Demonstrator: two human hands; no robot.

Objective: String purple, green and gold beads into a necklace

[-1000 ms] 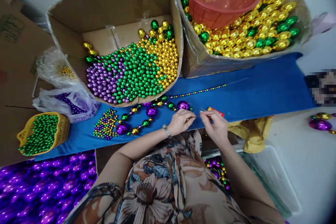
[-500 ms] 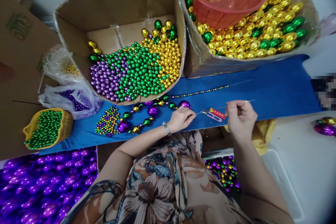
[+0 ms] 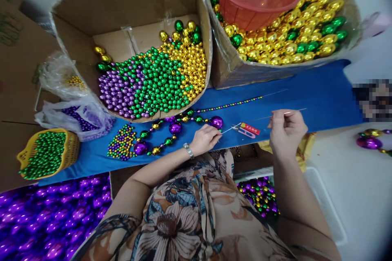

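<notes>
My left hand [image 3: 206,140], with a metal watch at the wrist, is closed on a white thread [image 3: 229,129] that sticks out past the fingertips. Pinched in my right hand [image 3: 288,132] is a thin, straight needle [image 3: 297,110], pointing out on both sides of the fingers. Between the hands lie pink-handled thread snips [image 3: 246,132] with a red label [image 3: 251,129]. A string of tiny beads [image 3: 229,104] stretches across the blue cloth [image 3: 309,89] behind them. Left of my left hand, a necklace of large purple, green and gold beads [image 3: 175,128] lies beside loose small beads [image 3: 121,142].
An open carton [image 3: 208,61] of purple, green and gold beads stands at the back. Beside it, another carton [image 3: 226,67] of gold and green beads carries a red basket [image 3: 260,8]. A yellow basket [image 3: 72,153] of green beads and plastic bags [image 3: 105,128] sit at left.
My right hand has moved a little right, away from the left hand, with the needle. My left hand stays low over the cloth, and more thread shows beyond its fingers. The view has shifted slightly.
</notes>
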